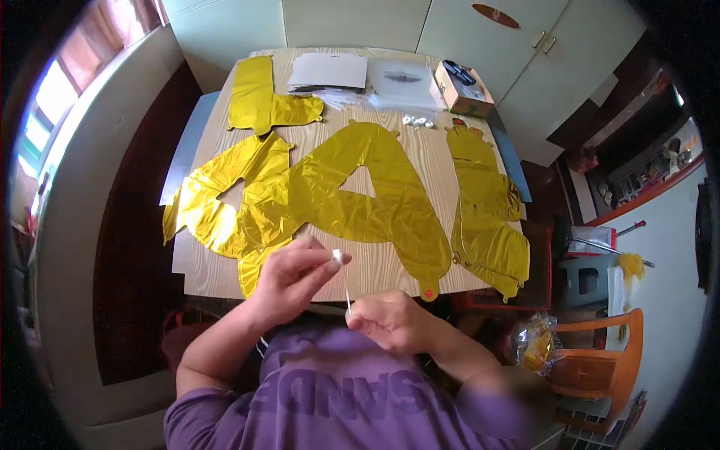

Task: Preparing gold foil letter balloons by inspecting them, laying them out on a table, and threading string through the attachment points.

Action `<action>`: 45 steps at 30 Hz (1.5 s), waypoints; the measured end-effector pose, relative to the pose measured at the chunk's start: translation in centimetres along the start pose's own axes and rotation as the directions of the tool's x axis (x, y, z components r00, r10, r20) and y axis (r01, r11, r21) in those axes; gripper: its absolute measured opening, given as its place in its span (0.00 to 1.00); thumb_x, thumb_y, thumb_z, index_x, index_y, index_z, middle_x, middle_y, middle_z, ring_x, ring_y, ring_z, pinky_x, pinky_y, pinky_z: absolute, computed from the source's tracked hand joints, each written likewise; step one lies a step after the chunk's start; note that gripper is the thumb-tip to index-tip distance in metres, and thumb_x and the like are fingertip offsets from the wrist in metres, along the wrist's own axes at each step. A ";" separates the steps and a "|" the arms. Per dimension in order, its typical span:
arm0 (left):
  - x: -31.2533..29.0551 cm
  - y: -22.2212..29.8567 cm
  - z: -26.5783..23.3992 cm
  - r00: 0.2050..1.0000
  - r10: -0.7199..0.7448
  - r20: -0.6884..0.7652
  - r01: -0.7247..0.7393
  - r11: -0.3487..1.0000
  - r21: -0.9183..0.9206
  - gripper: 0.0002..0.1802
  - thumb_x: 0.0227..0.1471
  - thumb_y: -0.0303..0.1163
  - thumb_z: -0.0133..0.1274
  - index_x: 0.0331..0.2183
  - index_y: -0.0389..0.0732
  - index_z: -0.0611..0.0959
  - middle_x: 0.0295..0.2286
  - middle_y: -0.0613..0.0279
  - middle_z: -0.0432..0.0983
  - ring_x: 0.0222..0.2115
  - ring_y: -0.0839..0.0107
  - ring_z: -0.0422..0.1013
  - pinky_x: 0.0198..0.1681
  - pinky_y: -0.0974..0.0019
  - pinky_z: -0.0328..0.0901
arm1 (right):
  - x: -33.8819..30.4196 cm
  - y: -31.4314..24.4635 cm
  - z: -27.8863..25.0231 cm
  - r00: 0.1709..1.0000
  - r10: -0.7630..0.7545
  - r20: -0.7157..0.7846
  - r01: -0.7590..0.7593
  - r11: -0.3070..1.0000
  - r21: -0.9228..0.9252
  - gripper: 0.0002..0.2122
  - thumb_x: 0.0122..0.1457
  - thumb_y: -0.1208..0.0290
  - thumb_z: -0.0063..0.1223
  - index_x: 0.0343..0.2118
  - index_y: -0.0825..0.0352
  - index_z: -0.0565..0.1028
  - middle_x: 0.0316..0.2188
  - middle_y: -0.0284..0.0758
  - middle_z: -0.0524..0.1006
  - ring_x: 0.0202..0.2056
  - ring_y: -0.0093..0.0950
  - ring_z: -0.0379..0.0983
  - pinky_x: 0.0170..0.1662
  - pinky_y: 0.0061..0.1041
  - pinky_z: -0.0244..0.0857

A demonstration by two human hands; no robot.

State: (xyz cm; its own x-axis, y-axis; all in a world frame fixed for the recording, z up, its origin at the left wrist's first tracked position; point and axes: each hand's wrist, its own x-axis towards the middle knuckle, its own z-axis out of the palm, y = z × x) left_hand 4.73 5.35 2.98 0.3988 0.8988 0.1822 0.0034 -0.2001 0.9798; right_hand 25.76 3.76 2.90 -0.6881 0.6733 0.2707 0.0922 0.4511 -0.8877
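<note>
My left hand (pixel 294 276) is raised just over the table's near edge, its fingertips pinched round a small white roll (pixel 337 256). From beneath it a thin white strip (pixel 347 296) runs down to my right hand (pixel 394 321), whose thumb and curled fingers close on its lower end. Beyond my hands lies a flat gold A-shaped foil balloon (pixel 382 206), with a red spot on its lower right tab. Another gold foil balloon (pixel 206 199), crumpled and with a gap in its middle, overlaps it on the left.
An L-shaped gold foil piece (pixel 253 94) lies at the far left of the wooden table (pixel 352 281), a folded one (pixel 487 217) on the right. At the back are white sheets (pixel 328 71), clear plastic bags (pixel 405 81), small white rolls (pixel 418 121) and a box (pixel 465 94). A wooden chair (pixel 626 352) stands right.
</note>
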 end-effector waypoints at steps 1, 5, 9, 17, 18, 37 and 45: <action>0.0 -0.2 0.2 0.995 0.038 0.092 -0.040 0.999 0.026 0.05 0.52 0.26 0.56 0.32 0.34 0.84 0.22 0.58 0.73 0.24 0.69 0.69 0.30 0.68 0.63 | 0.2 -0.1 -0.4 0.995 0.027 -0.093 -0.026 1.000 0.010 0.04 0.58 0.73 0.51 0.29 0.68 0.72 0.21 0.40 0.72 0.26 0.35 0.74 0.30 0.29 0.66; 0.0 -0.2 1.0 0.986 -0.003 0.169 0.004 1.000 -0.005 0.06 0.54 0.27 0.55 0.31 0.34 0.83 0.22 0.60 0.73 0.25 0.73 0.69 0.29 0.69 0.62 | 1.7 2.2 -1.9 0.954 0.065 -0.292 -0.088 0.994 -0.065 0.06 0.60 0.72 0.50 0.28 0.68 0.73 0.21 0.40 0.72 0.25 0.34 0.74 0.30 0.28 0.66; 1.1 -1.0 -0.3 0.993 -0.118 0.023 0.113 0.981 0.160 0.07 0.55 0.28 0.55 0.31 0.34 0.83 0.24 0.63 0.73 0.28 0.78 0.68 0.31 0.71 0.62 | 0.8 1.2 -0.8 0.993 0.034 -0.115 -0.033 0.999 0.010 0.05 0.59 0.73 0.50 0.28 0.68 0.72 0.21 0.40 0.72 0.24 0.33 0.73 0.29 0.27 0.66; 1.1 -1.0 0.8 0.949 -0.296 -0.105 0.259 0.926 -0.276 0.10 0.56 0.31 0.55 0.34 0.33 0.83 0.24 0.68 0.71 0.27 0.81 0.64 0.30 0.75 0.58 | 1.8 3.3 -0.5 0.977 -0.008 -0.212 -0.008 0.997 -0.074 0.04 0.59 0.74 0.49 0.29 0.68 0.72 0.23 0.39 0.73 0.25 0.36 0.73 0.29 0.29 0.66; 0.6 -1.7 1.0 0.967 -0.241 -0.085 0.229 0.965 -0.124 0.11 0.56 0.31 0.55 0.34 0.33 0.84 0.23 0.69 0.71 0.26 0.81 0.63 0.30 0.76 0.57 | 2.0 3.1 -0.9 0.974 -0.029 -0.227 -0.002 0.991 -0.136 0.04 0.59 0.74 0.49 0.29 0.68 0.72 0.23 0.39 0.73 0.25 0.36 0.73 0.29 0.30 0.66; -0.3 -4.1 1.4 0.997 0.067 0.028 -0.073 0.935 0.347 0.09 0.52 0.25 0.53 0.36 0.32 0.80 0.23 0.55 0.72 0.23 0.67 0.68 0.29 0.67 0.61 | 0.2 4.6 0.6 0.940 -0.135 -0.314 -0.069 0.826 -0.560 0.08 0.48 0.75 0.63 0.23 0.66 0.71 0.16 0.35 0.66 0.18 0.35 0.66 0.22 0.31 0.61; -0.1 -3.2 0.1 0.829 -0.450 0.331 0.506 0.856 -0.105 0.12 0.56 0.32 0.51 0.38 0.33 0.80 0.27 0.66 0.76 0.27 0.79 0.67 0.33 0.74 0.62 | 0.5 4.0 -1.4 0.934 0.132 -0.333 -0.181 0.976 -0.120 0.10 0.45 0.72 0.67 0.25 0.67 0.74 0.22 0.33 0.71 0.26 0.28 0.71 0.30 0.25 0.66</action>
State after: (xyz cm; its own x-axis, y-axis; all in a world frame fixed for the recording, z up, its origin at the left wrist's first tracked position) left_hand 4.79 5.82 -0.23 0.6332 0.7061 -0.3170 0.1083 0.3247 0.9396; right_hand 26.82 6.71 0.01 -0.3908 0.8830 0.2598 0.3008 0.3893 -0.8706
